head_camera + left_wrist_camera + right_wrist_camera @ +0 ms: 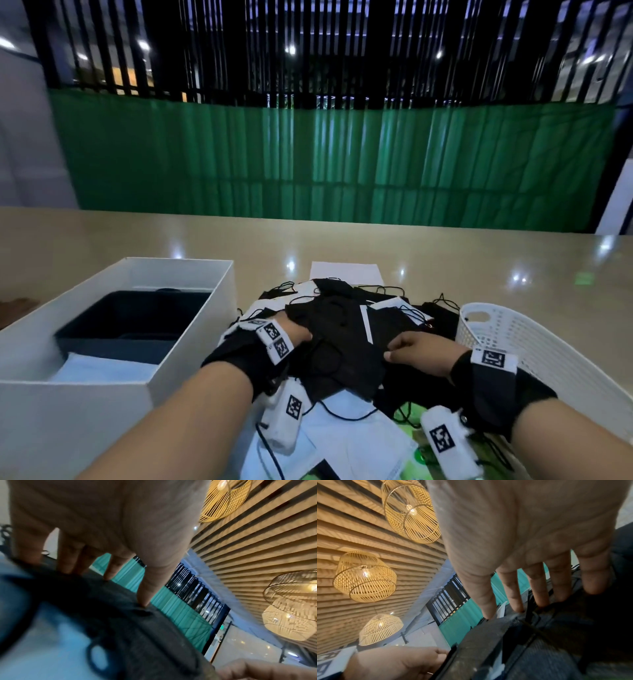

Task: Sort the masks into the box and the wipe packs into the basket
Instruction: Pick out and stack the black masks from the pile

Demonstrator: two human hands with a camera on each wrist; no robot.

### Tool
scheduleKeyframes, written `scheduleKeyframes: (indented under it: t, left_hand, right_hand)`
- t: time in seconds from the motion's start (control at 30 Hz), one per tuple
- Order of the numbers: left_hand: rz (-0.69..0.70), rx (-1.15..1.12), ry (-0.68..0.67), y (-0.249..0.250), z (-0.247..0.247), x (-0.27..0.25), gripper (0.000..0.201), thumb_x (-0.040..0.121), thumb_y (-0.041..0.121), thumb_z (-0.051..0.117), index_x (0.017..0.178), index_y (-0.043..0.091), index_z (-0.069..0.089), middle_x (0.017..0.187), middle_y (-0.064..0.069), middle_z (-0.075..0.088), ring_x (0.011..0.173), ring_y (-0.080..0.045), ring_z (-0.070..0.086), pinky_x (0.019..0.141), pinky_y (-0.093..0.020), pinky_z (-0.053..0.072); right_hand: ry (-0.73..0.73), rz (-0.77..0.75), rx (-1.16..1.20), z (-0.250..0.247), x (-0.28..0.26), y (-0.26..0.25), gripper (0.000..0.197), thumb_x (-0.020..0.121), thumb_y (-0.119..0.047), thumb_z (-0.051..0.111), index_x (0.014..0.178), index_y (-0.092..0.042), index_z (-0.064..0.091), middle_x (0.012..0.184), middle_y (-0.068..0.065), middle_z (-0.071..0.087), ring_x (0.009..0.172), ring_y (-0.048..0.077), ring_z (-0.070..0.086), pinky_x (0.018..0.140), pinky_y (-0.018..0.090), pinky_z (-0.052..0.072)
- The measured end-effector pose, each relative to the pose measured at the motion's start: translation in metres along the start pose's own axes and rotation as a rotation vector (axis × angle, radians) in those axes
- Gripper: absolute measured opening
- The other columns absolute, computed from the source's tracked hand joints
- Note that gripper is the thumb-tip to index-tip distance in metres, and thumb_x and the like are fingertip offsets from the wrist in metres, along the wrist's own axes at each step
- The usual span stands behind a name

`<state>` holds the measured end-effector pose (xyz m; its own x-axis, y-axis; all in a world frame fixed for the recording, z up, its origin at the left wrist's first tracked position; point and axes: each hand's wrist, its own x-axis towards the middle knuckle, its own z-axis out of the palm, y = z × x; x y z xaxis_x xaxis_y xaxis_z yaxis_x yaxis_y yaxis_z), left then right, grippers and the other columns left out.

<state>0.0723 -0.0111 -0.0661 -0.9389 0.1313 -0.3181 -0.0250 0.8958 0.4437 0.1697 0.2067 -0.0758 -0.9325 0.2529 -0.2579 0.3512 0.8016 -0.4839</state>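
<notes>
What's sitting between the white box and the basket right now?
In the head view, the pile of masks fills the stretch between box and basket, with both the left hand and right hand on it.

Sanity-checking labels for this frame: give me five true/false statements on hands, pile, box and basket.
1. Both hands rest on the pile of black masks. True.
2. The white box stands on the person's right. False: it is on the left; the white basket is on the right.
3. The left hand holds a mask over the box. False: its fingers are on the pile.
4. The right hand has straight fingers touching dark fabric. True.
5. The basket visibly holds wipe packs. False: none show in it; green packs lie under the pile.
</notes>
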Motion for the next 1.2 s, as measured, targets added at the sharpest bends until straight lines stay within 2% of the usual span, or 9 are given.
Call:
scheduleKeyframes:
  t: [0.27, 0.37, 0.43, 0.53, 0.63, 0.73, 0.9, 1.07, 1.2]
  left_hand:
    - [-0.051, -0.011, 0.008, -0.025, 0.008, 0.019, 0.083, 0.074, 0.051, 0.072, 0.137, 0.010, 0.039, 0.138, -0.009, 0.048, 0.127, -0.024, 0.046, 0.106, -0.031, 0.035]
    - [0.023, -0.020, 0.002, -0.023, 0.010, 0.018, 0.031, 0.078, 0.039, 0.073, 0.084, 0.017, 0.051, 0.083, -0.001, 0.056, 0.081, -0.017, 0.057, 0.075, -0.024, 0.042]
    - [0.022, -0.038, -0.004, -0.025, 0.011, 0.018, 0.038, 0.080, 0.033, 0.072, 0.067, 0.021, 0.039, 0.067, 0.003, 0.044, 0.062, -0.011, 0.047, 0.063, -0.022, 0.037]
    - [-0.026, -0.013, 0.041, -0.030, 0.011, 0.017, 0.056, 0.069, 0.048, 0.075, 0.110, 0.018, 0.052, 0.112, -0.003, 0.053, 0.105, -0.018, 0.053, 0.091, -0.027, 0.043]
    - [-0.095, -0.052, 0.037, -0.038, 0.010, 0.015, 0.105, 0.064, 0.059, 0.074, 0.146, 0.016, 0.024, 0.148, -0.009, 0.032, 0.136, -0.029, 0.033, 0.112, -0.040, 0.030]
    - [-0.143, -0.179, 0.007, -0.041, 0.010, 0.021, 0.106, 0.064, 0.059, 0.074, 0.146, 0.010, 0.027, 0.145, -0.010, 0.040, 0.131, -0.028, 0.041, 0.110, -0.037, 0.034]
    - [-0.233, -0.246, 0.152, -0.065, 0.027, 0.084, 0.140, 0.014, 0.071, 0.071, 0.139, 0.019, 0.037, 0.137, -0.008, 0.047, 0.122, -0.029, 0.049, 0.103, -0.042, 0.040]
    - [-0.256, -0.317, 0.122, -0.052, 0.005, 0.036, 0.107, 0.061, 0.046, 0.082, 0.144, 0.007, 0.027, 0.143, -0.014, 0.041, 0.128, -0.031, 0.044, 0.108, -0.039, 0.036]
    - [-0.217, -0.399, 0.113, -0.053, 0.003, 0.037, 0.100, 0.067, 0.033, 0.082, 0.143, 0.005, 0.025, 0.142, -0.015, 0.040, 0.129, -0.032, 0.043, 0.108, -0.041, 0.036]
  right_hand:
    - [0.007, -0.088, 0.025, 0.012, 0.010, -0.003, 0.022, 0.076, -0.050, 0.069, 0.094, -0.040, 0.061, 0.105, -0.007, 0.064, 0.100, 0.010, 0.060, 0.087, 0.018, 0.046]
    - [-0.035, -0.147, 0.101, 0.015, 0.007, -0.016, 0.021, 0.082, -0.039, 0.069, 0.098, -0.027, 0.064, 0.090, -0.011, 0.064, 0.083, 0.002, 0.059, 0.071, 0.010, 0.041]
    - [-0.036, -0.150, 0.118, 0.016, 0.010, -0.019, 0.015, 0.082, -0.037, 0.070, 0.085, -0.024, 0.062, 0.080, -0.010, 0.062, 0.074, 0.003, 0.056, 0.067, 0.013, 0.042]
    - [-0.049, -0.107, 0.134, 0.019, 0.015, -0.016, 0.020, 0.084, -0.026, 0.068, 0.072, -0.021, 0.053, 0.073, -0.007, 0.058, 0.068, 0.006, 0.054, 0.064, 0.016, 0.042]
    - [-0.032, -0.080, 0.184, 0.023, 0.018, -0.010, 0.021, 0.081, -0.015, 0.066, 0.067, -0.019, 0.051, 0.072, -0.001, 0.057, 0.071, 0.014, 0.055, 0.069, 0.024, 0.042]
    - [-0.015, -0.054, 0.206, 0.025, 0.019, -0.006, 0.024, 0.079, -0.010, 0.064, 0.064, -0.018, 0.047, 0.070, 0.001, 0.053, 0.071, 0.016, 0.051, 0.067, 0.025, 0.039]
    - [-0.014, -0.050, 0.239, 0.026, 0.020, -0.004, 0.021, 0.079, -0.008, 0.063, 0.066, -0.017, 0.049, 0.074, 0.002, 0.055, 0.078, 0.019, 0.053, 0.071, 0.026, 0.040]
    - [-0.021, -0.039, 0.277, 0.028, 0.019, -0.003, 0.022, 0.080, -0.007, 0.062, 0.066, -0.016, 0.048, 0.074, 0.002, 0.054, 0.076, 0.018, 0.052, 0.067, 0.026, 0.039]
    - [-0.027, -0.039, 0.315, 0.029, 0.017, -0.002, 0.022, 0.081, -0.006, 0.061, 0.067, -0.016, 0.048, 0.075, 0.003, 0.055, 0.075, 0.018, 0.052, 0.068, 0.026, 0.039]
